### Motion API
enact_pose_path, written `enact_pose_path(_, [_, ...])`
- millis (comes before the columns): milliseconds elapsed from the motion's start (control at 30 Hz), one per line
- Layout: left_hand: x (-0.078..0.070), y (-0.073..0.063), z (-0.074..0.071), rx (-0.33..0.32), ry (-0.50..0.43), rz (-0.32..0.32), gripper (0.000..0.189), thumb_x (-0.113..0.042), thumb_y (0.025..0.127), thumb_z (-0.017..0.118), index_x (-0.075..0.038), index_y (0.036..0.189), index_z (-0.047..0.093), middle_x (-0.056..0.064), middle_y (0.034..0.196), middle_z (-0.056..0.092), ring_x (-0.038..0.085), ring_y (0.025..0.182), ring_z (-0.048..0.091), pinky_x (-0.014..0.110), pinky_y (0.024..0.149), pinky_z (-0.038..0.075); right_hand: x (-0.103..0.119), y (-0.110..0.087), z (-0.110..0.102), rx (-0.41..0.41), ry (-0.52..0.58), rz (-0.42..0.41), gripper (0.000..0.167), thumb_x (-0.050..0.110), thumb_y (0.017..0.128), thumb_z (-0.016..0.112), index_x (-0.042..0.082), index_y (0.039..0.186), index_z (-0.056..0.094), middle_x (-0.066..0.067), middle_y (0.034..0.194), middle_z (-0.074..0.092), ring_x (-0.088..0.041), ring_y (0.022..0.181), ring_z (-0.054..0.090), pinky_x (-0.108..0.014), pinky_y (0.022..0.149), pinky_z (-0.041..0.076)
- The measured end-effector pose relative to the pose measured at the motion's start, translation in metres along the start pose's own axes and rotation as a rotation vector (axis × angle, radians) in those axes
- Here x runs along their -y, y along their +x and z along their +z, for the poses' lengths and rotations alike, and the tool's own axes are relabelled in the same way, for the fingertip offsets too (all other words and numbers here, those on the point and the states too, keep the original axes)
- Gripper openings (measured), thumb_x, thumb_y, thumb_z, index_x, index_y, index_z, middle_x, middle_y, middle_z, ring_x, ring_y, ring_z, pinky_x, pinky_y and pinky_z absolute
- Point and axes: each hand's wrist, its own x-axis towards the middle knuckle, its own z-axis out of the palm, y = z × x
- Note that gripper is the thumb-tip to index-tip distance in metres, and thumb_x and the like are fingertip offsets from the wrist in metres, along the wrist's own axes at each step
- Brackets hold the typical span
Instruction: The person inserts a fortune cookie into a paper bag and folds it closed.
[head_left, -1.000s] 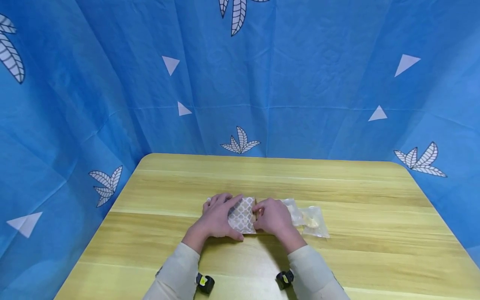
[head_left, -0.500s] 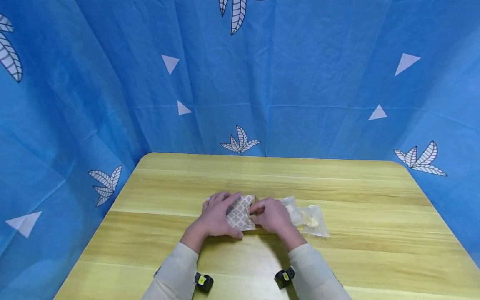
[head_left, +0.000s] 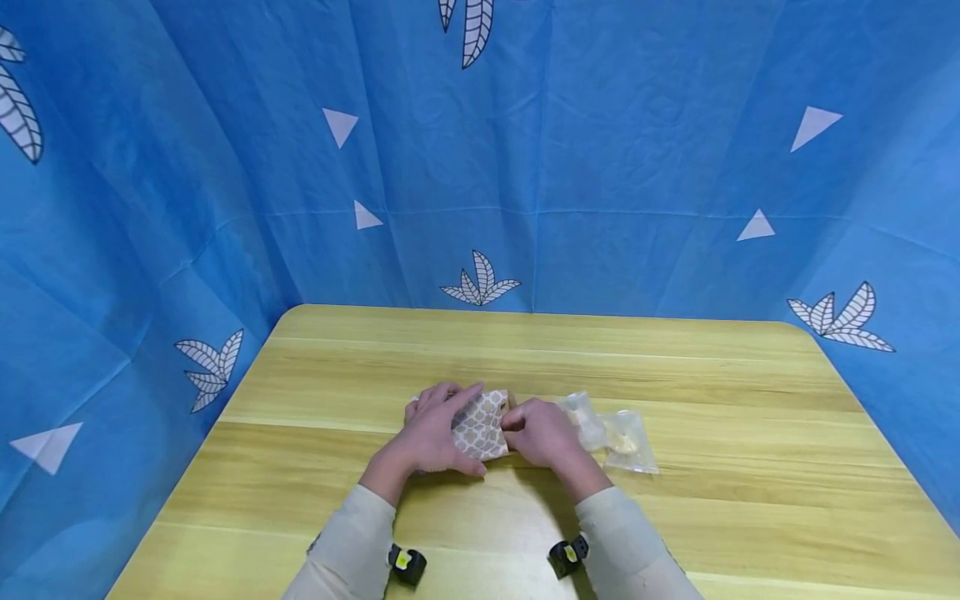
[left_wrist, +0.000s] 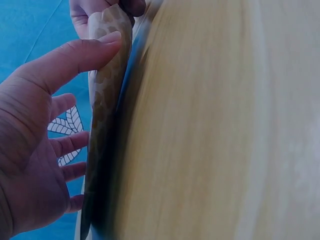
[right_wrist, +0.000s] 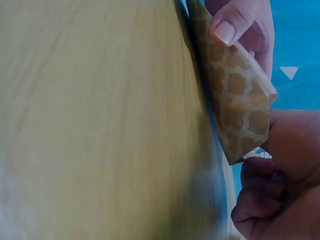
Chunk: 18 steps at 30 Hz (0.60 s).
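Observation:
A beige paper bag with a white lattice pattern lies sideways on the table, mouth to the right. My left hand spreads across its left part and grips it, fingers over the far side. The left thumb presses on the near side. My right hand is at the bag's mouth, fingers curled, pinching its edge. In the right wrist view the right thumb reaches behind the bag's wall, its tip hidden. The bag's inside is hidden.
Right of the right hand lie two small clear plastic packets, one partly behind the hand and one with pale yellowish contents. The wooden table is backed by a blue patterned cloth.
The right fingers have moved slightly left into the bag's mouth, and the bag's right edge has bent and parted. The left hand stays almost in place.

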Motion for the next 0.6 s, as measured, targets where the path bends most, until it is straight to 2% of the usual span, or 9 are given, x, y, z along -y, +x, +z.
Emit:
enact_pose_path(100, [0.0007, -0.0002, 0.0003, 0.0, 0.0, 0.006, 0.124, -0.05, 0.05, 0.095, -0.028, 0.157, 0.036, 0.008, 0.144, 0.04, 0.035, 0.133, 0.033, 0.059, 0.107, 0.02, -0.0002, -0.0005, 0.0014, 0.0, 0.019, -0.008, 0.019, 0.009, 0.076, 0.084, 0.021, 0.09, 0.082, 0.005, 0.093, 0.074, -0.022, 0.087, 0.068, -0.037, 0.076, 0.054])
enact_pose_path(267, [0.001, -0.0007, 0.0003, 0.009, 0.001, 0.007, 0.126, -0.052, 0.049, 0.095, -0.028, 0.157, 0.035, 0.008, 0.144, 0.04, 0.035, 0.133, 0.032, 0.059, 0.108, 0.019, -0.0007, 0.0004, 0.0034, -0.021, 0.15, 0.046, 0.024, 0.006, 0.071, 0.086, 0.021, 0.09, 0.082, 0.005, 0.093, 0.071, -0.018, 0.086, 0.065, -0.037, 0.08, 0.053])
enact_pose_path(467, [0.0015, -0.0003, 0.0007, 0.01, 0.003, 0.0, 0.127, -0.054, 0.048, 0.095, -0.029, 0.157, 0.035, 0.008, 0.145, 0.039, 0.034, 0.132, 0.033, 0.058, 0.108, 0.019, -0.0023, 0.0002, 0.0038, -0.04, 0.146, 0.008, 0.018, 0.009, 0.073, 0.084, 0.022, 0.086, 0.082, 0.003, 0.085, 0.061, -0.014, 0.078, 0.054, -0.035, 0.072, 0.049])
enact_pose_path(600, [0.0026, 0.0011, 0.0005, 0.009, 0.011, -0.004, 0.126, -0.056, 0.049, 0.094, -0.03, 0.157, 0.035, 0.01, 0.148, 0.036, 0.034, 0.134, 0.031, 0.058, 0.108, 0.018, -0.0017, 0.0001, 0.0038, -0.055, 0.167, -0.012, 0.022, 0.007, 0.072, 0.085, 0.019, 0.089, 0.082, 0.0, 0.086, 0.052, -0.016, 0.077, 0.05, -0.035, 0.07, 0.047])
